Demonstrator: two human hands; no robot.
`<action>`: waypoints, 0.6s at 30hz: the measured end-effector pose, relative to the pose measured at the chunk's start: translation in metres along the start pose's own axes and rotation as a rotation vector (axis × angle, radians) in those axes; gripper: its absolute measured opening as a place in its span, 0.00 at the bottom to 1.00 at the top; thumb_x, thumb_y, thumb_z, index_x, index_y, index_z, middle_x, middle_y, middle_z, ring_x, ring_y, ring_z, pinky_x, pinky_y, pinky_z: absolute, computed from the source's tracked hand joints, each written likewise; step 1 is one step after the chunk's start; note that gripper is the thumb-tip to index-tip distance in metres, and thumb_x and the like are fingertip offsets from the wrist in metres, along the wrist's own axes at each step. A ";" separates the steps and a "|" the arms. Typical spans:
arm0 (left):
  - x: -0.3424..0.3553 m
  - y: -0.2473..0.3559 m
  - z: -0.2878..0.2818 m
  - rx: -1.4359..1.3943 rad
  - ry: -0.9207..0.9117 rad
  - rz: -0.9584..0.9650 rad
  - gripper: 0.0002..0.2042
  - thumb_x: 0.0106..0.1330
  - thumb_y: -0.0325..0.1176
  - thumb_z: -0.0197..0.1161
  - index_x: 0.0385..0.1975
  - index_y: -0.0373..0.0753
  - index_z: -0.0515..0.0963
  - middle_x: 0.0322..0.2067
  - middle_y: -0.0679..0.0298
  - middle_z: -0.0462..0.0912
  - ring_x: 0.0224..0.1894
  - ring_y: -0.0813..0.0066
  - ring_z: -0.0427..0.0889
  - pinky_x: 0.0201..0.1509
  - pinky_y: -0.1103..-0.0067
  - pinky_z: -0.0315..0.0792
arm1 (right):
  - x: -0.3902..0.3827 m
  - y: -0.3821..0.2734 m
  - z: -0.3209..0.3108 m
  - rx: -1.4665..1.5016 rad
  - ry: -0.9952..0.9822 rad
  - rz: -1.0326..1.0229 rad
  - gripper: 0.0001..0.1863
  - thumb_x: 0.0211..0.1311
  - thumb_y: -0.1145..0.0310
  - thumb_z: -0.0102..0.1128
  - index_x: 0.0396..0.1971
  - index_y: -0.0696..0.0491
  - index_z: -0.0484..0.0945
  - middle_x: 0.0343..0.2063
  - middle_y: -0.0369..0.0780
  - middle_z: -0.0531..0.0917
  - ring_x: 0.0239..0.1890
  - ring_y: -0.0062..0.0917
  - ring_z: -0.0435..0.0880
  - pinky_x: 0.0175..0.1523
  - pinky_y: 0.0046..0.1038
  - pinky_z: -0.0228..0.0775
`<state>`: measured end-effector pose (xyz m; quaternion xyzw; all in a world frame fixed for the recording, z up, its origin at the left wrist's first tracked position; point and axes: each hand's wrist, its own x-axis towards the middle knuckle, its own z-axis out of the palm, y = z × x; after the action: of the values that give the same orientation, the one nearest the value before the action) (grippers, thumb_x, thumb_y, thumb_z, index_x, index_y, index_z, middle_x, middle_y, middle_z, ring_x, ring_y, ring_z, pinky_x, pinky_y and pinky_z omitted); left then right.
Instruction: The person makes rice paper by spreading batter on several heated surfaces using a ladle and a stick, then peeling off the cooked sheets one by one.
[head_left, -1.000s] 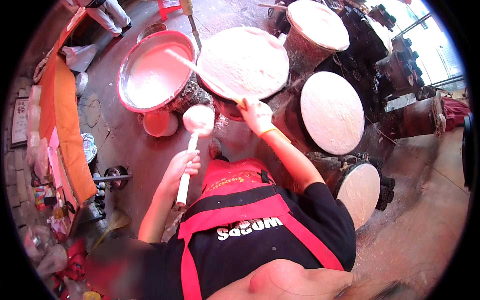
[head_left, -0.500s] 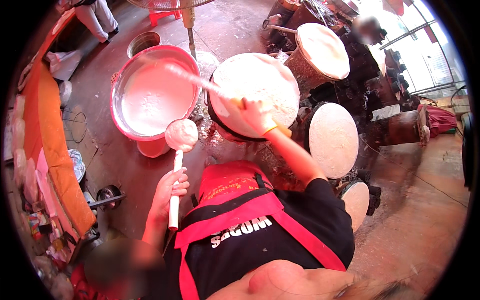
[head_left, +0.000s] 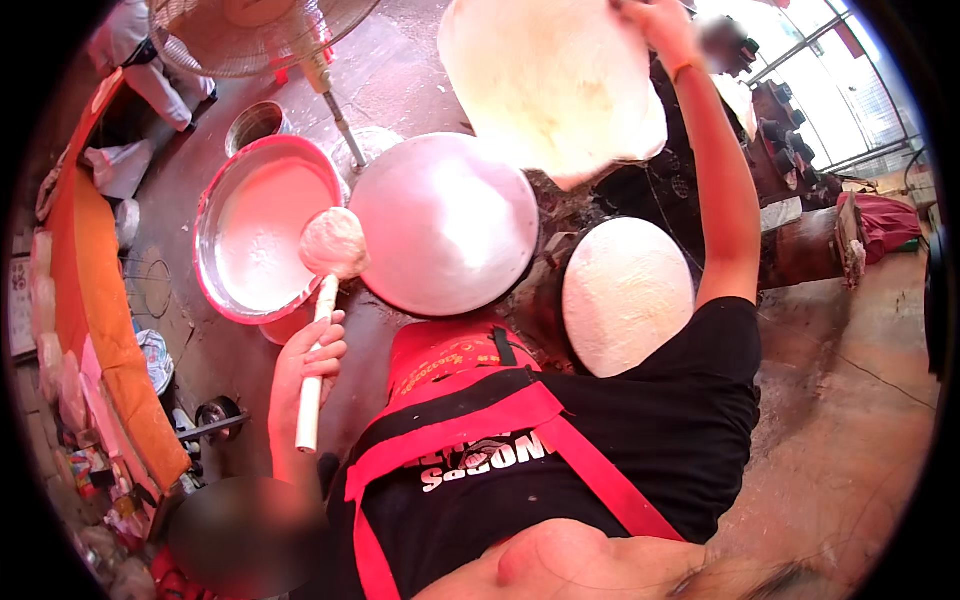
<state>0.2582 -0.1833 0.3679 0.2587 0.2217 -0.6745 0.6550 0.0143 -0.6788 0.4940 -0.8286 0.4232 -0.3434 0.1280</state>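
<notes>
My left hand is closed round the pale handle of a ladle. Thick batter coats the ladle's bowl, which hangs over the near right rim of a pink-edged tub of pale batter. At the upper right, my raised right hand grips the edge of a large, thin round pancake, pale with light brown patches. The pancake hangs spread out beyond a round, domed metal griddle, whose shiny surface is bare. Some of my right fingers are hidden at the picture's upper edge.
Another griddle carries a pale pancake, to the right of the bare one. A standing fan rises behind the tub, near a metal bucket. A person stands at the far left. Dark machinery is at the right.
My right hand has lifted the pancake off the middle griddle, up and to the right, baring the metal. My left hand and ladle have shifted slightly left. The view has shifted too.
</notes>
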 end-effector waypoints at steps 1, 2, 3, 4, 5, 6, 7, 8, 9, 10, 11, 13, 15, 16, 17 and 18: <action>0.005 -0.007 0.009 -0.009 -0.004 0.023 0.11 0.70 0.25 0.44 0.49 0.27 0.60 0.25 0.66 0.60 0.17 0.87 0.58 0.12 0.92 0.57 | 0.005 0.015 -0.016 0.058 -0.003 0.277 0.10 0.47 0.60 0.60 0.26 0.48 0.84 0.28 0.41 0.85 0.30 0.27 0.83 0.35 0.23 0.71; 0.010 -0.015 0.019 -0.017 -0.028 0.022 0.12 0.70 0.25 0.43 0.49 0.27 0.60 0.25 0.66 0.60 0.17 0.87 0.58 0.11 0.92 0.57 | 0.023 0.088 -0.022 0.155 0.043 0.311 0.14 0.48 0.58 0.62 0.23 0.56 0.82 0.20 0.39 0.80 0.23 0.23 0.77 0.29 0.25 0.67; 0.018 -0.022 0.029 -0.024 -0.056 0.015 0.12 0.70 0.25 0.43 0.49 0.27 0.59 0.25 0.66 0.60 0.17 0.87 0.58 0.11 0.92 0.57 | 0.036 0.166 -0.019 0.248 0.094 0.340 0.21 0.48 0.55 0.64 0.20 0.63 0.80 0.12 0.37 0.75 0.16 0.19 0.72 0.23 0.28 0.62; 0.020 -0.028 0.037 -0.061 -0.088 0.016 0.12 0.70 0.25 0.42 0.49 0.27 0.59 0.25 0.65 0.60 0.17 0.86 0.59 0.12 0.91 0.58 | 0.022 0.182 -0.005 0.545 0.149 0.403 0.24 0.49 0.54 0.64 0.17 0.65 0.78 0.12 0.38 0.74 0.14 0.20 0.70 0.21 0.29 0.59; 0.024 -0.034 0.039 -0.130 -0.179 -0.009 0.13 0.73 0.29 0.37 0.50 0.25 0.57 0.26 0.64 0.59 0.18 0.82 0.61 0.15 0.87 0.62 | 0.009 0.200 0.005 0.474 0.287 0.432 0.23 0.49 0.54 0.65 0.14 0.62 0.75 0.10 0.37 0.72 0.11 0.21 0.67 0.19 0.29 0.56; 0.027 -0.039 0.046 -0.127 -0.185 -0.001 0.14 0.73 0.29 0.37 0.50 0.25 0.56 0.26 0.64 0.59 0.18 0.82 0.61 0.16 0.87 0.62 | -0.007 0.211 0.013 0.551 0.367 0.545 0.21 0.50 0.56 0.65 0.14 0.60 0.75 0.10 0.36 0.71 0.10 0.22 0.66 0.18 0.29 0.55; 0.029 -0.044 0.054 -0.123 -0.189 0.007 0.14 0.73 0.30 0.36 0.50 0.25 0.56 0.26 0.64 0.59 0.18 0.82 0.61 0.16 0.87 0.62 | -0.027 0.211 0.017 0.598 0.392 0.599 0.18 0.53 0.59 0.64 0.15 0.58 0.74 0.09 0.35 0.69 0.09 0.21 0.65 0.16 0.28 0.54; 0.033 -0.050 0.065 -0.124 -0.198 0.009 0.14 0.73 0.30 0.36 0.50 0.25 0.56 0.26 0.64 0.59 0.19 0.82 0.61 0.16 0.87 0.62 | -0.044 0.236 0.029 0.681 0.509 0.634 0.17 0.55 0.63 0.63 0.15 0.57 0.72 0.09 0.34 0.69 0.08 0.20 0.64 0.14 0.27 0.52; 0.033 -0.058 0.074 -0.128 -0.208 0.040 0.14 0.73 0.30 0.36 0.50 0.24 0.56 0.27 0.64 0.59 0.19 0.82 0.61 0.16 0.87 0.62 | -0.057 0.264 0.056 0.750 0.561 0.761 0.16 0.55 0.64 0.63 0.13 0.55 0.71 0.08 0.33 0.67 0.06 0.18 0.61 0.12 0.26 0.48; 0.034 -0.063 0.083 -0.129 -0.197 0.046 0.14 0.73 0.30 0.36 0.50 0.24 0.56 0.27 0.63 0.59 0.19 0.81 0.62 0.17 0.86 0.62 | -0.076 0.291 0.076 0.751 0.589 0.871 0.16 0.55 0.64 0.63 0.15 0.58 0.73 0.11 0.34 0.70 0.09 0.22 0.66 0.15 0.29 0.56; 0.039 -0.067 0.093 -0.125 -0.194 0.035 0.15 0.73 0.30 0.35 0.50 0.23 0.55 0.27 0.63 0.59 0.19 0.81 0.62 0.17 0.86 0.63 | -0.094 0.344 0.100 0.625 0.678 0.991 0.15 0.55 0.64 0.62 0.22 0.63 0.77 0.17 0.40 0.77 0.17 0.27 0.76 0.25 0.33 0.67; 0.040 -0.075 0.107 -0.106 -0.140 0.063 0.15 0.73 0.30 0.36 0.51 0.23 0.56 0.27 0.63 0.59 0.20 0.81 0.62 0.16 0.86 0.63 | -0.128 0.354 0.135 0.344 0.749 1.145 0.20 0.53 0.57 0.64 0.23 0.64 0.78 0.21 0.45 0.82 0.23 0.31 0.80 0.31 0.34 0.70; 0.036 -0.083 0.118 -0.084 -0.062 0.112 0.14 0.73 0.29 0.38 0.51 0.23 0.58 0.26 0.64 0.59 0.19 0.82 0.60 0.14 0.88 0.62 | -0.143 0.323 0.134 0.307 0.634 1.340 0.23 0.51 0.55 0.62 0.32 0.64 0.80 0.32 0.51 0.83 0.35 0.37 0.83 0.39 0.34 0.73; 0.037 -0.086 0.123 -0.062 -0.042 0.114 0.14 0.72 0.28 0.38 0.50 0.23 0.58 0.25 0.65 0.59 0.18 0.84 0.60 0.13 0.89 0.61 | -0.149 0.327 0.136 0.271 0.626 1.347 0.23 0.52 0.54 0.61 0.31 0.63 0.80 0.32 0.51 0.83 0.34 0.37 0.84 0.39 0.34 0.73; 0.039 -0.089 0.128 -0.023 -0.019 0.118 0.14 0.72 0.28 0.39 0.50 0.24 0.58 0.25 0.65 0.59 0.18 0.84 0.59 0.12 0.90 0.60 | -0.153 0.329 0.140 0.234 0.618 1.355 0.23 0.52 0.54 0.61 0.31 0.63 0.81 0.31 0.50 0.83 0.34 0.38 0.84 0.39 0.34 0.73; 0.039 -0.092 0.131 0.009 0.000 0.120 0.13 0.72 0.28 0.39 0.50 0.24 0.59 0.25 0.65 0.59 0.17 0.85 0.59 0.12 0.90 0.59 | -0.152 0.328 0.137 0.221 0.558 1.371 0.23 0.52 0.53 0.61 0.31 0.62 0.81 0.31 0.50 0.83 0.34 0.38 0.84 0.38 0.35 0.74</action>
<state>0.1586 -0.2932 0.4398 0.2747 0.2027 -0.6349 0.6931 -0.1555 -0.7696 0.1585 -0.2433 0.8246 -0.4246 0.2839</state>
